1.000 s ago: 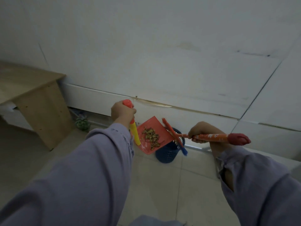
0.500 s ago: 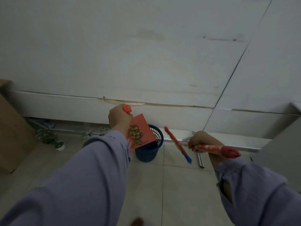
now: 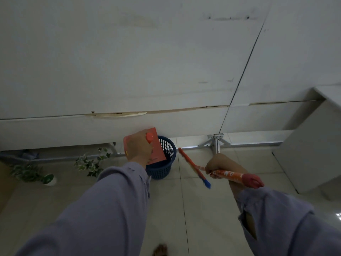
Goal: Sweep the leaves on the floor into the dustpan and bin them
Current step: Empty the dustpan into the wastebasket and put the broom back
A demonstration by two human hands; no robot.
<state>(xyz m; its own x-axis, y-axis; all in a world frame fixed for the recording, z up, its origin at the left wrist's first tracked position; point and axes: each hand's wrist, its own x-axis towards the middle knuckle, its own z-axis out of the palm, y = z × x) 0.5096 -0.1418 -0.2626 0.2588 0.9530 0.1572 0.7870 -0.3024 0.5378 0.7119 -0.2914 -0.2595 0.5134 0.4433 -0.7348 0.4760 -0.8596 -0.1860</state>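
My left hand [image 3: 138, 148] grips the handle of the red dustpan [image 3: 158, 148], whose pan is tipped steeply with its lower edge inside the blue mesh bin [image 3: 166, 165]. A few leaf bits cling near the pan's lower edge; the rest are out of sight. My right hand [image 3: 219, 166] holds the orange broom handle [image 3: 232, 176], red cap toward me. The broom's orange head with a blue tip [image 3: 193, 167] hangs just right of the bin, off the floor.
A white wall runs behind the bin, with a metal bracket [image 3: 217, 143] at its foot. Green potted vines [image 3: 92, 163] and a second plant [image 3: 31, 174] lie on the floor at left. A white cabinet [image 3: 310, 145] stands at right. My foot [image 3: 160, 251] shows below.
I have stepped closer to the bin. The dustpan has tipped from carrying the leaf pile to steeply angled into the bin, and the leaves are gone from its face. The broom stays held at right.
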